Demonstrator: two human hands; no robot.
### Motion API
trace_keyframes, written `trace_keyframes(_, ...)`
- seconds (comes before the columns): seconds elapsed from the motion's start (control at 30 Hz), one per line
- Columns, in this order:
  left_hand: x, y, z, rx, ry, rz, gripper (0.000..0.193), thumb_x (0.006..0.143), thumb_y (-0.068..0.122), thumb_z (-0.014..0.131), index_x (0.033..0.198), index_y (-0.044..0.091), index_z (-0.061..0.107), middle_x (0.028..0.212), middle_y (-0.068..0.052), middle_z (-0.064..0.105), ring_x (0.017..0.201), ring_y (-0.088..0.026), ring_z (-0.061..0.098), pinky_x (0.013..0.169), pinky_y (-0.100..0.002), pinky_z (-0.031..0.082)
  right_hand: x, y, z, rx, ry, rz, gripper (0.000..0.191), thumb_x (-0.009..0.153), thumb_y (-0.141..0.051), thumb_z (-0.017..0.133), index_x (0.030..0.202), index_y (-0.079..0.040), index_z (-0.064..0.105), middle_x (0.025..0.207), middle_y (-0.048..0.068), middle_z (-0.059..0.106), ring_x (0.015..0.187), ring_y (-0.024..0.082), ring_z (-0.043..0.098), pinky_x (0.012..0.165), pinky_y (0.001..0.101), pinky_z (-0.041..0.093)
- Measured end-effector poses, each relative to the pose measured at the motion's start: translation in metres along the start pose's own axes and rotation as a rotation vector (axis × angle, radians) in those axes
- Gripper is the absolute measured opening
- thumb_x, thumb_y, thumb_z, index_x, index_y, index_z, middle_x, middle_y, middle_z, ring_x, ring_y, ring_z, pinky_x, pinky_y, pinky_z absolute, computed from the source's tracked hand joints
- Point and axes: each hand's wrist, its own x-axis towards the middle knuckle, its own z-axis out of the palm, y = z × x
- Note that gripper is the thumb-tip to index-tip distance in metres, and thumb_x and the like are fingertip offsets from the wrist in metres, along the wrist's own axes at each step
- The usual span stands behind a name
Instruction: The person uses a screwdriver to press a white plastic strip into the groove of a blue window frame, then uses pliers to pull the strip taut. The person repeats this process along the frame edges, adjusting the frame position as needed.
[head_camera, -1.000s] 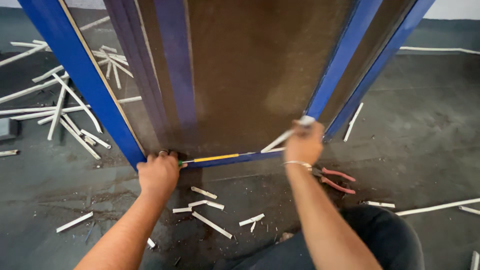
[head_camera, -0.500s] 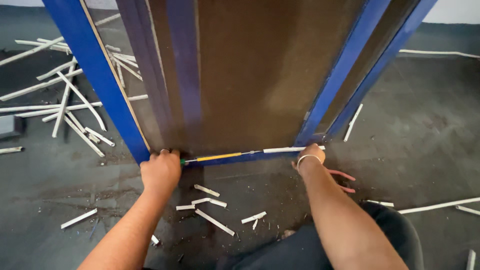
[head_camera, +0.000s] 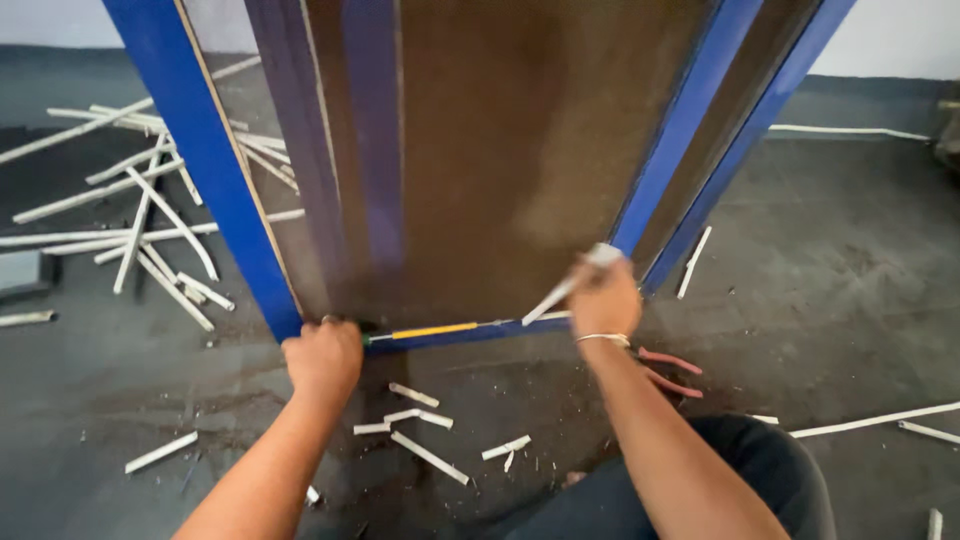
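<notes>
A tall blue-framed screen panel (head_camera: 210, 190) with dark brown mesh (head_camera: 500, 160) stands on the floor in front of me. My left hand (head_camera: 322, 357) is closed at the frame's lower left corner, on the end of a yellow-and-green tool (head_camera: 430, 331) that lies along the bottom rail. My right hand (head_camera: 603, 295) grips a thin white strip (head_camera: 560, 292) near the lower right corner, lifted at a slant off the rail. A bracelet circles my right wrist.
Red-handled pliers (head_camera: 670, 368) lie on the dark floor by my right forearm. Short white strip offcuts (head_camera: 430, 455) are scattered below the frame. A pile of long white strips (head_camera: 150, 215) lies at the left. More strips (head_camera: 870, 420) lie at the right.
My right hand lowered the white strip flat along the bottom rail, then raised it again at a slant. My left hand stayed at the lower left corner.
</notes>
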Motion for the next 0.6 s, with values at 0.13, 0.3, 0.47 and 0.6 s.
trace_keyframes(0.13,-0.001,0.003,0.004,-0.010,-0.018,-0.013,0.018,0.090,0.022,0.057,0.090,0.021,0.076,0.098,0.000,0.074,0.091,-0.025,0.073,0.066,-0.048,0.056,-0.110,-0.066,0.049,-0.940,-0.753,-0.579,0.023,0.087,-0.034,0.069,0.083,-0.012,0.072,0.089,0.014,0.073,0.084,0.034,0.072,0.076,0.0449,0.059)
trace_keyframes(0.3,-0.005,0.000,-0.006,-0.018,-0.011,0.004,0.016,0.093,0.022,0.058,0.094,0.020,0.074,0.099,-0.001,0.073,0.090,-0.025,0.073,0.066,-0.047,0.057,-0.107,-0.062,0.018,-0.728,-0.714,-0.356,0.031,0.084,-0.042,0.066,0.101,-0.016,0.072,0.087,0.013,0.075,0.083,0.034,0.073,0.075,0.0454,0.058)
trace_keyframes(0.47,-0.004,0.002,-0.034,-0.142,-0.129,-0.005,0.040,0.080,0.051,0.072,0.103,0.018,0.071,0.098,-0.005,0.072,0.092,-0.028,0.072,0.068,-0.046,0.058,0.042,-0.033,-0.090,-1.162,-0.247,0.046,0.074,0.082,-0.043,0.082,0.134,0.001,0.053,0.123,0.028,0.062,0.111,0.042,0.065,0.091,0.0472,0.053)
trace_keyframes(0.6,-0.004,0.010,-0.059,-0.216,-0.099,0.074,0.046,0.078,0.058,0.075,0.105,0.021,0.071,0.099,-0.005,0.072,0.097,-0.029,0.070,0.072,-0.049,0.057,0.093,0.016,-0.105,-0.797,-0.189,0.169,0.077,0.081,-0.039,0.079,0.141,-0.001,0.049,0.126,0.022,0.069,0.115,0.035,0.068,0.099,0.0422,0.052)
